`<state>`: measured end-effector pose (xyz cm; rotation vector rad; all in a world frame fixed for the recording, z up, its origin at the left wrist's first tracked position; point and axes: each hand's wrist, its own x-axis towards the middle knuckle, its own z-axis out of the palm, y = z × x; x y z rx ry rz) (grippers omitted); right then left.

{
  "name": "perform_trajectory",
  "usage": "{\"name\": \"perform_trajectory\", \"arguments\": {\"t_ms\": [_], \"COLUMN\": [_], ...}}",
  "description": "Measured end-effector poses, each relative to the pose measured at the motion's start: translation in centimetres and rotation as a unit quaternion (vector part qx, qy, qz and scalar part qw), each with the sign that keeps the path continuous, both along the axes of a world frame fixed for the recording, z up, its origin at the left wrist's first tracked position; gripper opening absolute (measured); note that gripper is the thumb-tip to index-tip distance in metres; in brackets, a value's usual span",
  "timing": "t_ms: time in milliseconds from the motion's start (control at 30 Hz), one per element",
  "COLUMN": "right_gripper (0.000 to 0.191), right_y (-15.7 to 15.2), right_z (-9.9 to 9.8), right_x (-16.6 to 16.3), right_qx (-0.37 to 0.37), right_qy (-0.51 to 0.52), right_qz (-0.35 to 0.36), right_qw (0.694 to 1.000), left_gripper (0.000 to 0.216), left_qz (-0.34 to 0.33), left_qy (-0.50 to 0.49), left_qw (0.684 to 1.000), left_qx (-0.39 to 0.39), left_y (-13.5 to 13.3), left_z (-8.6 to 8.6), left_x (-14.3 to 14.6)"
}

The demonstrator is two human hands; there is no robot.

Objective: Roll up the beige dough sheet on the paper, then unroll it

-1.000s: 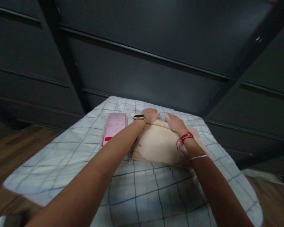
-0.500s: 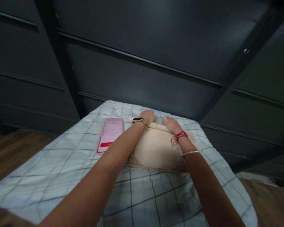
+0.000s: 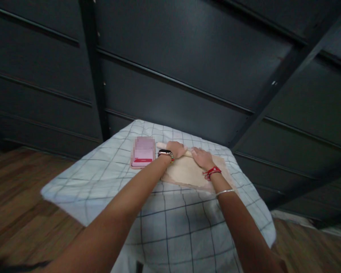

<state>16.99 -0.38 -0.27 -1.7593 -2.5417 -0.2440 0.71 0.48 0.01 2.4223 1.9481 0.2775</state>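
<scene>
My left hand (image 3: 176,148), with a watch at its wrist, is curled over a pale rolling pin (image 3: 160,145). The pin's left end sticks out past that hand. My right hand (image 3: 203,158), wearing a red string bracelet, presses down on the pin's right part and hides its end. Beneath the pin and hands lies a flat cream sheet of dough (image 3: 184,171). A thin tan mat or board (image 3: 200,187) shows around the dough's near and right edges; which of the two I cannot tell.
A phone in a pink case (image 3: 142,163) lies left of the dough. Under everything is a white cloth with dark grid lines (image 3: 174,223), draped over a table. A dark panelled metal wall (image 3: 170,94) stands behind it. Wooden floor (image 3: 25,189) shows at both sides.
The view has drawn back and shifted, so the table looks smaller. My right hand sits closer to my left, its fingers now laid over the rolling pin.
</scene>
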Motion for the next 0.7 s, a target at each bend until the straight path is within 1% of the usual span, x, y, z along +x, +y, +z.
{"name": "perform_trajectory", "arguments": {"t_ms": [133,233,333,433,567,700], "right_gripper": [0.046,0.045,0.048,0.053,0.056,0.055], "right_y": [-2.5,-4.7,-6.7,-7.9,-7.9,-5.9], "right_z": [-0.1,-0.3,-0.4,-0.3,-0.3,-0.7], "right_x": [-0.2,-0.2,-0.1,0.1,-0.4,-1.0], "right_qx": [0.002,0.005,0.0,-0.022,-0.026,0.004], "right_qy": [0.007,0.014,0.027,0.035,0.029,0.007], "right_qz": [-0.004,-0.012,-0.015,-0.011,-0.01,-0.01], "right_qw": [1.0,1.0,1.0,0.999,0.999,1.0], "left_gripper": [0.046,0.042,0.039,0.037,0.038,0.038], "left_qz": [-0.013,-0.038,-0.068,-0.086,-0.093,-0.083], "left_qy": [0.004,-0.004,-0.014,-0.014,0.001,0.004], "left_qw": [0.999,0.995,0.99,0.987,0.984,0.984], "left_qx": [0.044,0.09,0.121,0.135,0.149,0.158], "left_y": [-2.6,-4.6,-6.6,-7.9,-8.1,-6.7], "left_z": [-0.4,-0.9,-1.2,-1.3,-1.6,-1.9], "left_x": [-0.3,-0.7,-1.2,-1.6,-1.7,-1.6]}}
